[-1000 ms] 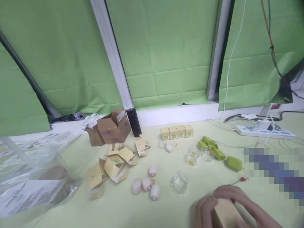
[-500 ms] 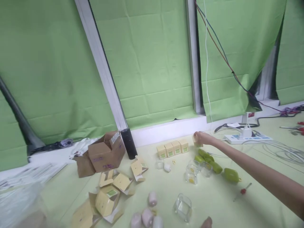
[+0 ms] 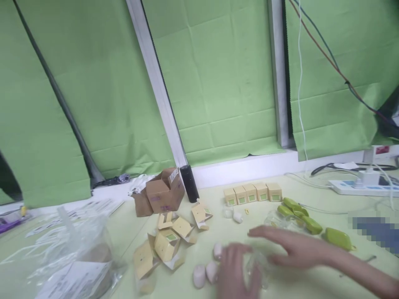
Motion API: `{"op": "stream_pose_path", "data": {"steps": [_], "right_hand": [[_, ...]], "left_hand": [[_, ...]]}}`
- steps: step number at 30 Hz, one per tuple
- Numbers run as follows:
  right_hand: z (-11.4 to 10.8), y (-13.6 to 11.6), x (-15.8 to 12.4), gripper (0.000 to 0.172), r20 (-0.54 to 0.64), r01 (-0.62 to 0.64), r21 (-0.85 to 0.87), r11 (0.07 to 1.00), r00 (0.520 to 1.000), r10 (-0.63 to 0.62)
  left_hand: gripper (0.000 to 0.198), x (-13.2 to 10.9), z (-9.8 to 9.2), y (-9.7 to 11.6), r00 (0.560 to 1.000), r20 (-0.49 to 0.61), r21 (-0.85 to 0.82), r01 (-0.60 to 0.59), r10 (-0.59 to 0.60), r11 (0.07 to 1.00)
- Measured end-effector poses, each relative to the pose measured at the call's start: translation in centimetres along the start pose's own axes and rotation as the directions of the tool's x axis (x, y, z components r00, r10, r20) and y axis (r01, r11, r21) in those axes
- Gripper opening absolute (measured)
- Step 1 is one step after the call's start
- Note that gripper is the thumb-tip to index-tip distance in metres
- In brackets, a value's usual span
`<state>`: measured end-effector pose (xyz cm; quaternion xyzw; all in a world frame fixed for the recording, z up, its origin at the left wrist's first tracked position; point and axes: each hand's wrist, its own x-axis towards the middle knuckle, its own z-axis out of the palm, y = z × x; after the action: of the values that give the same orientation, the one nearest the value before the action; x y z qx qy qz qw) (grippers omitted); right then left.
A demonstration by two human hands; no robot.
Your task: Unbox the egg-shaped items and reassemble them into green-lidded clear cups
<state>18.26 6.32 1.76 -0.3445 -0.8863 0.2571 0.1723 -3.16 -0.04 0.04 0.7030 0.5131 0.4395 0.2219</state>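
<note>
My left hand (image 3: 234, 270) reaches in low at the front, blurred, with thumb and fingers apart, beside small pale pink cylinders (image 3: 199, 276). To its right my right hand (image 3: 289, 247) is spread, thumb apart from the fingers, holding nothing. A clear plastic cup-like piece (image 3: 258, 265) lies between the two hands, partly hidden; I cannot tell if either hand touches it. More clear pieces (image 3: 274, 216) sit behind my right hand. Several small yellow boxes (image 3: 251, 194) stand in a row at the back. Olive-green cases (image 3: 338, 238) lie to the right.
Opened yellow cartons (image 3: 166, 245) lie left of the hands. Behind them are a brown cardboard box (image 3: 163, 195) and a black cylinder (image 3: 189, 184). A clear plastic bag (image 3: 90, 257) lies at left. A white power strip (image 3: 361, 187) with cables lies at right.
My right hand has let go of a yellow box at the row's right end and come back toward the front. My left hand has come further into view. The view has shifted left.
</note>
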Motion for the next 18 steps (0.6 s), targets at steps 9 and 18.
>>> {"op": "stream_pose_path", "data": {"steps": [9,18], "right_hand": [[4.3,-1.8,-3.8,0.031,-0.128,-0.067,0.026,0.997,0.989,0.07],[3.2,-0.7,-3.5,0.02,-0.234,-0.013,0.055,0.998,0.972,0.026]], "left_hand": [[0.023,10.4,-2.1,-2.7,0.954,0.299,0.607,-0.17,-0.025,0.776],[0.033,16.9,6.2,-3.0,0.879,0.477,0.735,-0.404,0.008,0.545]]}}
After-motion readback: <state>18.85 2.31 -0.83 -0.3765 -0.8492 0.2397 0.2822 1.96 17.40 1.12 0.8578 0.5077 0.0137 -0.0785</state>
